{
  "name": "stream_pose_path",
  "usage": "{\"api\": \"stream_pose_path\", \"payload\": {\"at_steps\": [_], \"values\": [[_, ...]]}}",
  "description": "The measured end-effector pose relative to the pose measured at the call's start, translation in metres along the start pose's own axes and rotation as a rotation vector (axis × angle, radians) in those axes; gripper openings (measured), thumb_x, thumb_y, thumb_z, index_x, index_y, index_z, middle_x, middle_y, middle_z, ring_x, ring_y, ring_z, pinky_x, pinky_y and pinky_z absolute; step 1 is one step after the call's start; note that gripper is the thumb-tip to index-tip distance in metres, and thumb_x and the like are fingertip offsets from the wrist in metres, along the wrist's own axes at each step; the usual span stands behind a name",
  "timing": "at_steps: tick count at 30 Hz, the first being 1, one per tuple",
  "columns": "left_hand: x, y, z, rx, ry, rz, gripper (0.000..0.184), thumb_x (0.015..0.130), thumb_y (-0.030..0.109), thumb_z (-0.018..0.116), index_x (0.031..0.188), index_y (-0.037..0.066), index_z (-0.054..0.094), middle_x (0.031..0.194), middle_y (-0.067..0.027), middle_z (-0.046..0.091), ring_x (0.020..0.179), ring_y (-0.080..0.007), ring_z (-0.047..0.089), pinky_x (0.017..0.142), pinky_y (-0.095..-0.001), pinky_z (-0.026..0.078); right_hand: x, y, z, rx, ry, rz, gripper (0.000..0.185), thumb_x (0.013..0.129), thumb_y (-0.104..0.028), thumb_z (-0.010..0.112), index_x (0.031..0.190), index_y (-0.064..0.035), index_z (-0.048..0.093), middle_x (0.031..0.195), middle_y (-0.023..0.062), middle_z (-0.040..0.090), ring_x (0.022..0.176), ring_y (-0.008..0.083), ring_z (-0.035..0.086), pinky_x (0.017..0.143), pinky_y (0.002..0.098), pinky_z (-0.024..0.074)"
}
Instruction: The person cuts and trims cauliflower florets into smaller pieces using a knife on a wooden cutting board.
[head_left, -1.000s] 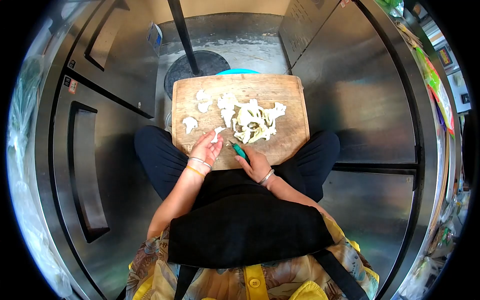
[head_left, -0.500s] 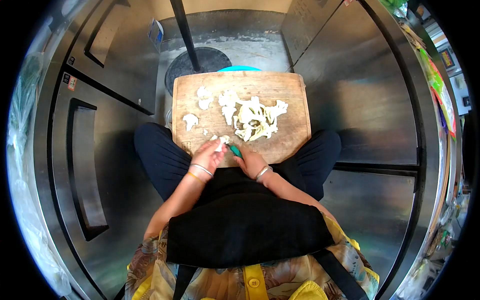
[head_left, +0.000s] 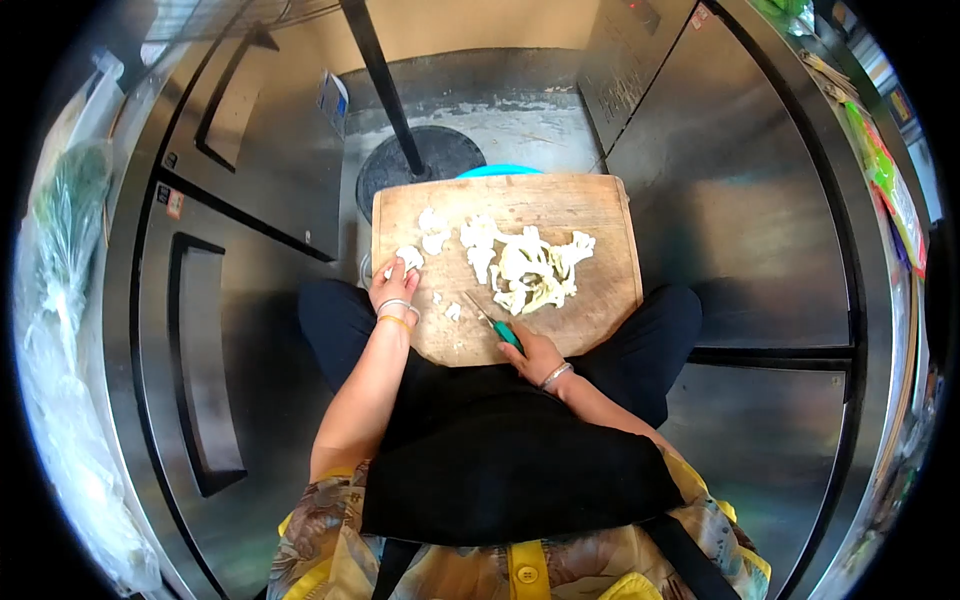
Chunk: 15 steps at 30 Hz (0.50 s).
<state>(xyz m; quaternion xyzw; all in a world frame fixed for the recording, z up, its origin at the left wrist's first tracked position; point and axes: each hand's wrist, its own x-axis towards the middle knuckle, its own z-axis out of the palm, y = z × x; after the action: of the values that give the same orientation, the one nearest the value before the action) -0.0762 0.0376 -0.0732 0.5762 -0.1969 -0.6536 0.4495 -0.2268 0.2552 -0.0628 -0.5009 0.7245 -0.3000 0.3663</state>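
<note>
On the wooden cutting board [head_left: 590, 325], my left hand [head_left: 393, 287] is at the left edge with its fingers closed around a white cauliflower floret [head_left: 410, 257]. In my right hand [head_left: 536, 355] is a small knife [head_left: 507, 333] with a green handle, its thin blade pointing up and left over the board. A heap of cauliflower stalks and leafy pieces [head_left: 535, 270] lies right of the middle. Beside it is another white cauliflower piece [head_left: 480, 240], and a separate floret [head_left: 434, 230] sits farther left. Small scraps [head_left: 453, 312] lie between my hands.
The board rests across my lap, over a black apron [head_left: 520, 450]. Steel cabinets stand close on the left [head_left: 270, 370] and right [head_left: 740, 200]. Beyond the board are a black round base with a pole [head_left: 430, 160] and a blue rim [head_left: 500, 171]. Bagged greens [head_left: 75, 210] hang at far left.
My left hand has moved from the board's near middle, beside the knife, out to the left edge. The knife blade now shows, apart from the left hand. The view has shifted slightly.
</note>
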Motion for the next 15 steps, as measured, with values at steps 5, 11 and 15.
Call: {"api": "stream_pose_path", "payload": {"at_steps": [5,11,15], "values": [[0.023,0.017,0.038,0.11,-0.063,-0.012,0.015,0.085,0.017,0.065,0.098,0.009,0.06,0.081,-0.0027,0.059,0.059,-0.0112,0.055,0.055,-0.0218,0.05,-0.001,-0.011,-0.012,0.114,-0.085,0.083,0.036,0.089,-0.034,0.051,0.105,-0.0015,0.053,0.074,0.0214,0.061,0.07,0.0388,0.059,0.065,0.0446,0.0463],[0.017,0.021,0.037,0.57,-0.185,0.277,0.018,0.085,0.009,0.062,0.103,0.008,0.062,0.079,-0.0006,0.057,0.055,-0.0067,0.05,0.047,-0.0203,0.042,0.001,0.0,-0.003,0.12,0.009,-0.036,0.031,0.091,-0.034,0.051,0.096,-0.0036,0.053,0.061,0.0129,0.059,0.048,0.0246,0.058,0.052,0.0365,0.0472],[0.032,0.016,0.02,0.354,-0.265,0.463,0.025,0.082,0.005,0.063,0.107,0.006,0.059,0.08,-0.0007,0.056,0.058,-0.0073,0.051,0.048,-0.0202,0.042,-0.001,-0.006,-0.009,0.231,-0.126,0.129,0.03,0.091,-0.033,0.051,0.096,-0.0029,0.053,0.058,0.0102,0.058,0.045,0.0192,0.057,0.049,0.0331,0.0472]]}}
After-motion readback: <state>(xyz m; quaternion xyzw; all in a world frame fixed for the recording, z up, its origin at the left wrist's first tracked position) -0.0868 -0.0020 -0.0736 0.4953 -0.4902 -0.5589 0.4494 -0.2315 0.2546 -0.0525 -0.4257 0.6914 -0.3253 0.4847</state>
